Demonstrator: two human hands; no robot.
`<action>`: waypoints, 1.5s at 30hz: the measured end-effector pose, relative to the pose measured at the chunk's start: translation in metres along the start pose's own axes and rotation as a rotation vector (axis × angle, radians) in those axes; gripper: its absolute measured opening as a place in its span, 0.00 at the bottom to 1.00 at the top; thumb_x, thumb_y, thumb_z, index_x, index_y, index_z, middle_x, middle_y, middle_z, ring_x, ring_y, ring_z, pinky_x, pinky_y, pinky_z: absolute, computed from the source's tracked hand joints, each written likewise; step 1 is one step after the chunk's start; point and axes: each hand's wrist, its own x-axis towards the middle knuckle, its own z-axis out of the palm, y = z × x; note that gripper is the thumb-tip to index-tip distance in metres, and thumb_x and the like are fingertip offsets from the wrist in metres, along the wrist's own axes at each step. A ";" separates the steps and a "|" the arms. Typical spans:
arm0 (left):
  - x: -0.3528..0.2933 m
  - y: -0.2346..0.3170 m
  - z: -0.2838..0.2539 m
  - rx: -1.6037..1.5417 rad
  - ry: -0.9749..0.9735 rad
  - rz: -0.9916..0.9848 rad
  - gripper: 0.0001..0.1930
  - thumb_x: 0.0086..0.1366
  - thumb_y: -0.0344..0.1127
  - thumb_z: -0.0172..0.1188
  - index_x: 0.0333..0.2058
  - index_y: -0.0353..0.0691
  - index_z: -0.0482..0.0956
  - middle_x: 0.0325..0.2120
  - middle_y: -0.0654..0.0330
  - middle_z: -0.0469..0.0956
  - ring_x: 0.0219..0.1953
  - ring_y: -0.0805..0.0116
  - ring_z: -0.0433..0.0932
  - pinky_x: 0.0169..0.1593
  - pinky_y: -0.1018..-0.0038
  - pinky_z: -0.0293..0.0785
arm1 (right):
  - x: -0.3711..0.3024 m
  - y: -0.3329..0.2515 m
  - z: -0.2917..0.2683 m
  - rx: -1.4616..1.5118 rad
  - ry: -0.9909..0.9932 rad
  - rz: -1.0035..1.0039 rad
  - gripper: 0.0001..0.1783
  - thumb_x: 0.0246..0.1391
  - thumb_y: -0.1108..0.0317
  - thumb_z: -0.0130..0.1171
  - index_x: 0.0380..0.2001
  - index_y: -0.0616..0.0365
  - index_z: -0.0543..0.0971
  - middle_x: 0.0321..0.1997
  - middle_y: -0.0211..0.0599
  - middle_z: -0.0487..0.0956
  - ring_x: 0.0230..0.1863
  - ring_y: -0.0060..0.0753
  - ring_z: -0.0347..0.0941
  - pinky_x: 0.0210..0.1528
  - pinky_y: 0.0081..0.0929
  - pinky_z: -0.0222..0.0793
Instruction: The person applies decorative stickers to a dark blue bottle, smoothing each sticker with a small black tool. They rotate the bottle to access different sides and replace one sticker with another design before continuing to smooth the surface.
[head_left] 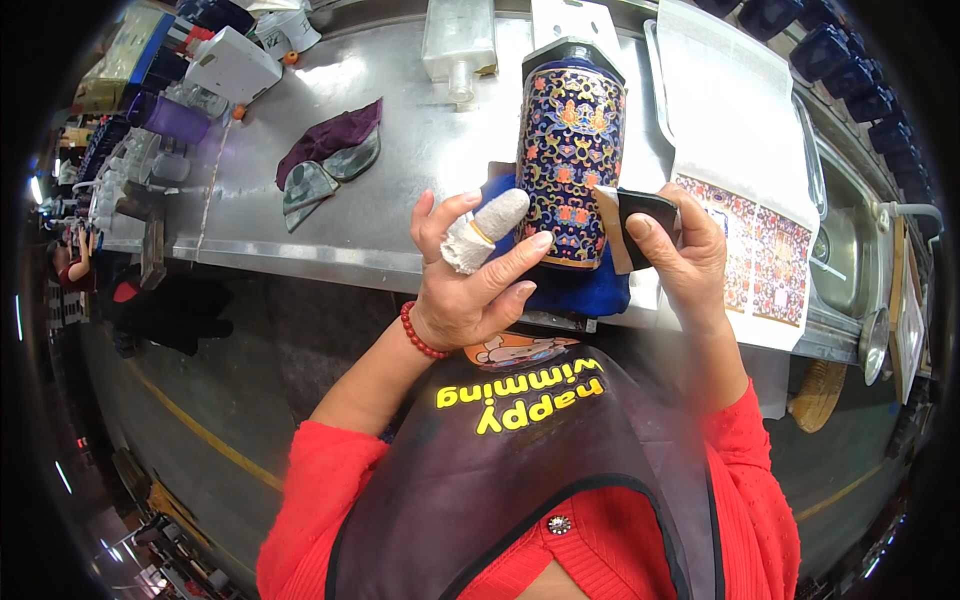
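Observation:
A dark blue bottle with a colourful floral pattern lies in front of me, its neck pointing away. It rests over a blue cloth. My right hand grips a scraper with a black handle and a tan blade. The blade's edge meets the bottle's right side near its base. My left hand is beside the base on the left, fingers apart. Its index fingertip appears to touch the bottle's lower edge. A whitish cloth finger cover, held by a band, wraps one of its fingers.
Patterned sheets and white paper lie at the right, beside a metal sink. A purple cloth with glassy pieces sits on the metal table at left. A clear bottle lies behind. Dark blue vessels line the far right.

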 end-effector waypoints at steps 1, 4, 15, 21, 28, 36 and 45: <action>-0.001 0.000 0.001 0.023 -0.008 0.014 0.20 0.61 0.43 0.64 0.52 0.53 0.86 0.53 0.61 0.80 0.64 0.54 0.62 0.73 0.47 0.37 | 0.000 0.000 0.000 -0.010 0.000 0.003 0.09 0.60 0.68 0.69 0.37 0.63 0.81 0.30 0.24 0.76 0.30 0.12 0.68 0.32 0.14 0.64; -0.003 -0.001 0.004 0.060 0.003 0.046 0.20 0.58 0.40 0.66 0.51 0.56 0.86 0.54 0.61 0.80 0.63 0.56 0.63 0.73 0.47 0.37 | 0.000 0.000 0.000 -0.022 0.006 0.011 0.10 0.60 0.67 0.69 0.37 0.62 0.81 0.29 0.23 0.76 0.30 0.11 0.68 0.32 0.14 0.64; 0.003 -0.002 0.013 0.096 0.086 0.180 0.20 0.54 0.35 0.69 0.47 0.59 0.88 0.53 0.56 0.81 0.63 0.56 0.64 0.74 0.49 0.39 | -0.003 0.008 -0.003 -0.014 0.001 -0.002 0.10 0.60 0.67 0.69 0.37 0.62 0.81 0.30 0.24 0.76 0.30 0.12 0.68 0.32 0.15 0.64; -0.001 0.004 0.015 0.055 0.087 0.196 0.18 0.57 0.39 0.68 0.48 0.59 0.86 0.54 0.63 0.79 0.61 0.57 0.65 0.73 0.47 0.42 | -0.004 0.011 -0.002 0.032 -0.007 0.033 0.09 0.62 0.68 0.68 0.37 0.61 0.79 0.31 0.21 0.73 0.32 0.10 0.66 0.33 0.13 0.61; 0.001 -0.006 0.016 -0.019 -0.012 -0.183 0.44 0.55 0.54 0.69 0.67 0.38 0.66 0.62 0.51 0.71 0.65 0.46 0.58 0.71 0.44 0.41 | 0.003 -0.009 -0.001 -0.789 0.043 -0.590 0.14 0.45 0.75 0.69 0.39 0.56 0.83 0.30 0.26 0.73 0.29 0.26 0.70 0.39 0.31 0.66; 0.016 -0.009 0.009 0.106 -0.045 -0.130 0.45 0.54 0.60 0.70 0.64 0.37 0.71 0.53 0.55 0.77 0.61 0.54 0.66 0.69 0.40 0.37 | 0.065 -0.070 0.013 -0.399 -0.273 -0.254 0.13 0.46 0.73 0.71 0.38 0.53 0.83 0.28 0.32 0.74 0.30 0.36 0.73 0.38 0.35 0.69; 0.021 -0.005 0.008 0.133 -0.008 -0.121 0.46 0.52 0.61 0.72 0.62 0.34 0.73 0.51 0.55 0.78 0.61 0.57 0.68 0.70 0.39 0.35 | 0.066 -0.082 0.016 -0.209 -0.459 -0.108 0.14 0.47 0.69 0.75 0.38 0.53 0.84 0.29 0.32 0.75 0.35 0.39 0.74 0.41 0.35 0.70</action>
